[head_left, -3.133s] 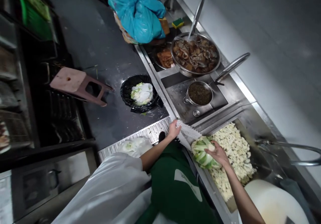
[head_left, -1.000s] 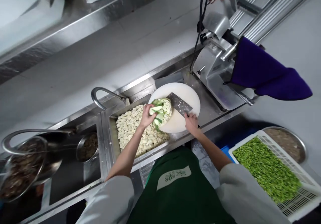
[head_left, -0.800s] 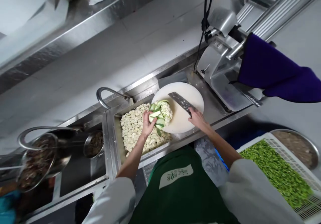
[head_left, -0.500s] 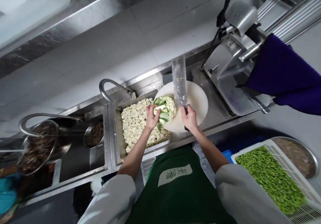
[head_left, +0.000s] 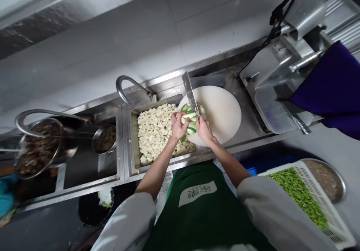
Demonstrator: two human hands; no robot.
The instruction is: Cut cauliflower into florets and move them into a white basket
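Your left hand [head_left: 179, 126] is gripping the cauliflower [head_left: 192, 124] at the board's [head_left: 223, 112] left edge, beside the filled sink [head_left: 135, 142]. Your right hand [head_left: 204, 129] is clasping the cleaver [head_left: 190, 93], its blade slanting over the cauliflower.

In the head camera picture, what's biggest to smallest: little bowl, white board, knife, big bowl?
1. White board
2. Big bowl
3. Little bowl and knife: I can't rank these two. The knife looks longer, but the bowl looks wider.
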